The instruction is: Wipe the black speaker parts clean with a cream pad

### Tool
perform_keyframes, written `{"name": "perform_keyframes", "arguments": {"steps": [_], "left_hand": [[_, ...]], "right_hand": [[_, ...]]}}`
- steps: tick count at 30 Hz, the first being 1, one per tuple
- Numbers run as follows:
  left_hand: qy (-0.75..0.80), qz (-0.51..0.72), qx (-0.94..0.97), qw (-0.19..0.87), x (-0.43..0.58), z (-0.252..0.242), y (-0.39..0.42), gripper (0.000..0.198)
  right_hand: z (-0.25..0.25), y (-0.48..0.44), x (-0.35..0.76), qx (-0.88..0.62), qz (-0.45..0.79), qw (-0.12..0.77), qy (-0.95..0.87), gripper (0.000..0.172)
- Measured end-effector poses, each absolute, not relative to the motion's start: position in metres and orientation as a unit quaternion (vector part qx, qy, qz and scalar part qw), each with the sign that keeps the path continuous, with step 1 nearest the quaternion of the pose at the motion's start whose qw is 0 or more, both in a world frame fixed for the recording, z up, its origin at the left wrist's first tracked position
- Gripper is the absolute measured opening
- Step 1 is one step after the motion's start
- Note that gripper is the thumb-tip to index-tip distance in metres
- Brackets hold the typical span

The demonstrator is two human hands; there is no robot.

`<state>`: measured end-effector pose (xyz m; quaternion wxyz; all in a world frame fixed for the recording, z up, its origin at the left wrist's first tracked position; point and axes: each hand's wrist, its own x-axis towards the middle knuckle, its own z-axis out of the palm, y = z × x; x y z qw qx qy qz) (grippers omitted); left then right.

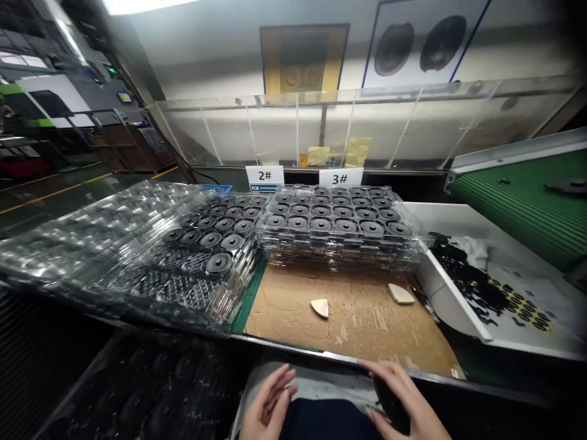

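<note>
My left hand (270, 403) is at the bottom centre, fingers slightly curled and apart, with nothing visible in it. To its right, my right hand (406, 400) grips a dark, rounded part (391, 404) between thumb and fingers. Both are just in front of the bench edge, over a pale surface (330, 380). Beyond them, a small cream wedge-shaped piece (321, 308) and another cream piece (400, 294) lie on the brown cardboard (362, 324).
Stacked clear trays of black round parts (332, 226) stand behind the cardboard, with more trays (215, 244) at left. A white bin (454, 324) holds black scraps at right, below a green ribbed conveyor (527, 189). A dark tool (425, 302) lies beside the bin.
</note>
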<state>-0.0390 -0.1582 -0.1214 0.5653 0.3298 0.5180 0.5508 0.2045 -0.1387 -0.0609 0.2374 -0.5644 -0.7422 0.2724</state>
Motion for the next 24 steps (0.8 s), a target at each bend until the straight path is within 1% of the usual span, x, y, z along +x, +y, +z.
{"name": "perform_keyframes", "arguments": {"steps": [2,3,6,8,12,15,18,21,23,24], "left_hand": [[0.486,0.525,0.334,0.614,-0.019,-0.109,-0.142,0.029],[0.470,0.515,0.334,0.634,-0.010,-0.103,-0.134,0.035],[0.394,0.482,0.331,0.709,0.013,-0.085,-0.111,0.063],[0.320,0.445,0.318,0.773,0.025,-0.081,-0.097,0.072],[0.248,0.437,0.248,0.828,0.041,-0.089,-0.072,0.067],[0.229,0.423,0.196,0.854,0.040,-0.099,-0.057,0.064],[0.265,0.429,0.171,0.846,0.029,-0.100,-0.044,0.064],[0.326,0.422,0.106,0.840,0.012,-0.097,-0.033,0.062],[0.343,0.424,0.054,0.836,0.001,-0.095,-0.025,0.056],[0.344,0.435,0.036,0.831,-0.004,-0.094,-0.021,0.053]], "right_hand": [[-0.064,-0.132,0.204,-0.571,0.238,0.271,-0.737,0.041],[-0.065,-0.129,0.202,-0.569,0.223,0.285,-0.739,0.041],[-0.067,-0.118,0.196,-0.542,0.181,0.313,-0.758,0.047],[-0.070,-0.109,0.192,-0.535,0.161,0.327,-0.762,0.050],[-0.077,-0.085,0.183,-0.545,0.172,0.353,-0.741,0.047],[-0.082,-0.063,0.173,-0.512,0.212,0.342,-0.759,0.053],[-0.080,-0.045,0.159,-0.477,0.250,0.333,-0.774,0.067],[-0.074,-0.032,0.152,-0.486,0.278,0.302,-0.772,0.078],[-0.074,-0.026,0.152,-0.541,0.279,0.293,-0.737,0.078],[-0.077,-0.024,0.154,-0.580,0.270,0.294,-0.710,0.073]]}}
